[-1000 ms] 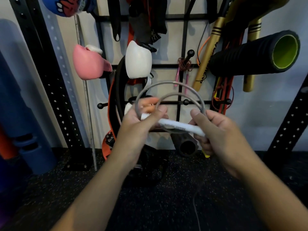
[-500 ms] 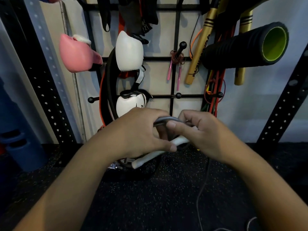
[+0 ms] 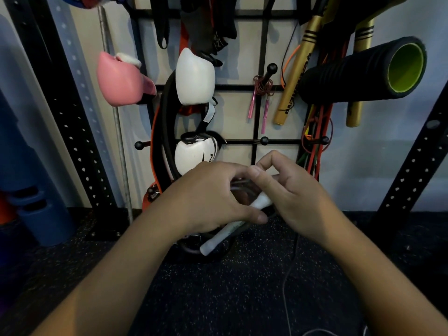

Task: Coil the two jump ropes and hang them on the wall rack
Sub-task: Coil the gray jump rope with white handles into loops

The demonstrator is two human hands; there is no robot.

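My left hand (image 3: 208, 197) and my right hand (image 3: 293, 197) meet in front of the black wall rack (image 3: 263, 112). Both grip a grey jump rope (image 3: 238, 184) with a white handle (image 3: 225, 234) that sticks out down-left under my left hand. The coil is mostly hidden between my palms. The rope's loose end (image 3: 287, 282) trails down to the floor. A second jump rope with pink handles (image 3: 260, 93) hangs coiled on a peg of the rack, above my hands.
White boxing gloves (image 3: 195, 76), a pink glove (image 3: 121, 78), a black foam roller (image 3: 363, 69), gold sticks (image 3: 294, 69) and red bands (image 3: 317, 132) fill the rack. Free pegs (image 3: 264, 141) stick out just above my hands. Perforated black uprights (image 3: 72, 112) stand on both sides; blue rollers (image 3: 41, 214) stand left.
A second ago I held the rope up as an open loop. My hands have since dropped and closed together over it, and the handle now points down-left.
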